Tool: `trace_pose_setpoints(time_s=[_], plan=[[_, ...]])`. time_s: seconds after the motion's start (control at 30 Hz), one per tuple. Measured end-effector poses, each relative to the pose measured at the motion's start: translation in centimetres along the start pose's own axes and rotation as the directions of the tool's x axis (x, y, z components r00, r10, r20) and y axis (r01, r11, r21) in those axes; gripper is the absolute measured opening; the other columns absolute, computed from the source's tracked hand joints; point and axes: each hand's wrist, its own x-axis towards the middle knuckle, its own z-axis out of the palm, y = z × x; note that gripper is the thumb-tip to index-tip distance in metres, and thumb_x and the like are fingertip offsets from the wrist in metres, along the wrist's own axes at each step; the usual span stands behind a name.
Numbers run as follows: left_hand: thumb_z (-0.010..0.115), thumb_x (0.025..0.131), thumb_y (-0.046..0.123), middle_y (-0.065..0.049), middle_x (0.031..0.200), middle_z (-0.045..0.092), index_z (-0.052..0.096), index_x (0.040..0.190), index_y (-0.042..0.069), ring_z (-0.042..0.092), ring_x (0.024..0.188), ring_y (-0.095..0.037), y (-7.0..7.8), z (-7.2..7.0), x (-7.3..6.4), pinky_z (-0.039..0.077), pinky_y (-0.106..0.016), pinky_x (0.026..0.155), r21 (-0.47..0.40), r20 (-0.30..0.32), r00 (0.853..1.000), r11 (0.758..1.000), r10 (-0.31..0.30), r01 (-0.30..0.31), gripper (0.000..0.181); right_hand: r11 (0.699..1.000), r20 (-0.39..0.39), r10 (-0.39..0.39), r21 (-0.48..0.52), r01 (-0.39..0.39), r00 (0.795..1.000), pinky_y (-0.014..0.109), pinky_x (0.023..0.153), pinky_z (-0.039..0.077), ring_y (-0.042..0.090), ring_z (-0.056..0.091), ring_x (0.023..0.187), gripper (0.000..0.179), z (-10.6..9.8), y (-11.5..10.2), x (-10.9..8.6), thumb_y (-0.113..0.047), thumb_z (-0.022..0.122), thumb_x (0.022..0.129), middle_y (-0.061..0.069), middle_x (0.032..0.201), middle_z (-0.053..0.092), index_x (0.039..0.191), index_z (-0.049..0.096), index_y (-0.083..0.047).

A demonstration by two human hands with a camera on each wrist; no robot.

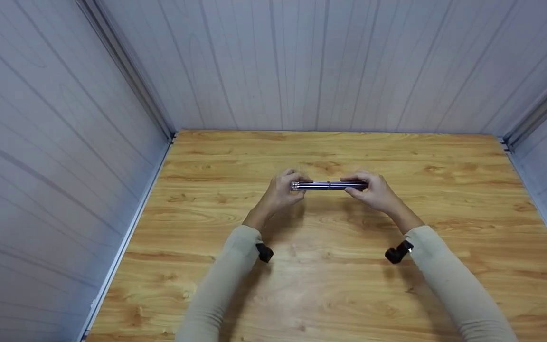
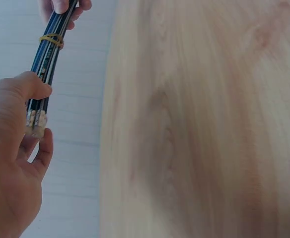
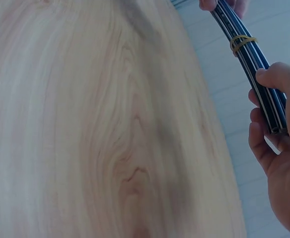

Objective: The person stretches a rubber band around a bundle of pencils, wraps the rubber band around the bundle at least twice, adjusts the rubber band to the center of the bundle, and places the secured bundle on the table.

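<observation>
Pencil bundle, held level between two hands

Pencil bundle [image 1: 328,185]: several dark blue pencils bound near the middle by a yellow rubber band [image 2: 51,39]; pale eraser ends lay at the left end. It was carried lengthwise above the middle of the wooden table [image 1: 444,266], not touching the surface.

Left hand [image 1: 284,189]: fingers curled round the eraser end, thumb pressed over the top of the pencils, grasping them firmly.

Right hand [image 1: 373,190]: fingers and thumb closed about the opposite end, likewise gripping the bundle.

Surroundings: pale panelled walls [image 1: 302,61] stood on three sides of the table. Both arms wore beige sleeves [image 1: 226,280], each bearing a small black wrist mount [image 1: 264,252]. Nothing lay between the hands and the tabletop beneath them.
</observation>
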Motion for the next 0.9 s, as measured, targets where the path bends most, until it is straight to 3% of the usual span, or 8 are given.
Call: trace_pose_setpoints(time_s=[0.13,0.27,0.37,0.5,0.63,0.77,0.9], plan=[[0.075,0.100,-0.004,-0.016,0.127,0.077,0.082,0.125,0.006,0.073,0.121,-0.032,-1.0,0.4,-0.3,0.064,-0.041,0.095,-0.007,0.062,0.996,0.998,-0.062,0.063,0.028,0.999,0.004,0.021,-0.039,-0.020,1.000,0.010,0.090,0.053,0.004,0.070,0.109,0.029,0.5,1.1,-0.1,-0.005,0.077,0.106,0.026,0.133,0.076,0.134,0.079,0.003],[0.075,0.100,0.002,-0.005,0.126,0.078,0.084,0.125,0.017,0.073,0.122,-0.023,-5.8,2.8,-0.1,0.061,-0.034,0.099,-0.001,0.086,0.992,0.995,-0.097,0.098,0.030,0.995,0.006,0.036,-0.094,-0.035,0.999,0.011,0.100,0.049,0.028,0.071,0.124,0.030,1.2,2.2,-0.3,-0.005,0.078,0.105,0.023,0.132,0.076,0.134,0.080,0.000],[0.076,0.102,0.006,0.001,0.127,0.078,0.084,0.127,0.024,0.072,0.124,-0.020,-9.1,4.7,0.1,0.060,-0.035,0.102,0.034,0.108,0.985,0.991,-0.132,0.129,0.032,0.994,0.007,0.065,-0.089,-0.064,0.998,0.010,0.098,0.049,0.039,0.070,0.126,0.030,1.6,2.7,-0.4,-0.004,0.078,0.105,0.023,0.132,0.075,0.134,0.080,0.000],[0.078,0.103,0.007,0.001,0.129,0.079,0.084,0.129,0.027,0.073,0.126,-0.023,-10.2,5.4,0.0,0.060,-0.045,0.108,0.090,0.130,0.982,0.988,-0.138,0.126,0.033,0.991,0.004,0.091,-0.097,-0.091,0.996,0.014,0.098,0.052,0.038,0.071,0.125,0.028,2.0,3.2,-0.4,-0.006,0.079,0.104,0.020,0.132,0.077,0.133,0.081,-0.003],[0.080,0.102,0.009,0.000,0.127,0.081,0.085,0.127,0.027,0.072,0.125,-0.025,-10.4,5.6,-0.2,0.057,-0.051,0.115,0.124,0.122,0.984,0.985,-0.133,0.118,0.031,0.985,0.014,0.105,-0.140,-0.102,0.994,0.030,0.105,0.056,0.038,0.072,0.126,0.028,2.3,3.8,-0.6,-0.007,0.080,0.104,0.019,0.131,0.078,0.132,0.082,-0.005],[0.080,0.102,0.009,-0.002,0.127,0.081,0.086,0.125,0.025,0.072,0.125,-0.027,-10.2,5.7,-0.5,0.056,-0.052,0.115,0.133,0.114,0.982,0.982,-0.151,0.135,0.029,0.982,0.031,0.122,-0.148,-0.116,0.992,0.047,0.108,0.058,0.041,0.072,0.126,0.027,2.6,4.1,-0.8,-0.006,0.080,0.104,0.020,0.131,0.078,0.131,0.082,-0.005],[0.080,0.101,0.009,-0.002,0.128,0.080,0.086,0.125,0.024,0.072,0.124,-0.026,-10.1,5.7,-0.5,0.058,-0.049,0.111,0.122,0.106,0.983,0.983,-0.151,0.138,0.029,0.983,0.042,0.130,-0.137,-0.123,0.991,0.054,0.110,0.057,0.043,0.071,0.128,0.028,2.5,4.2,-0.7,-0.006,0.080,0.104,0.022,0.134,0.077,0.132,0.081,-0.005]])
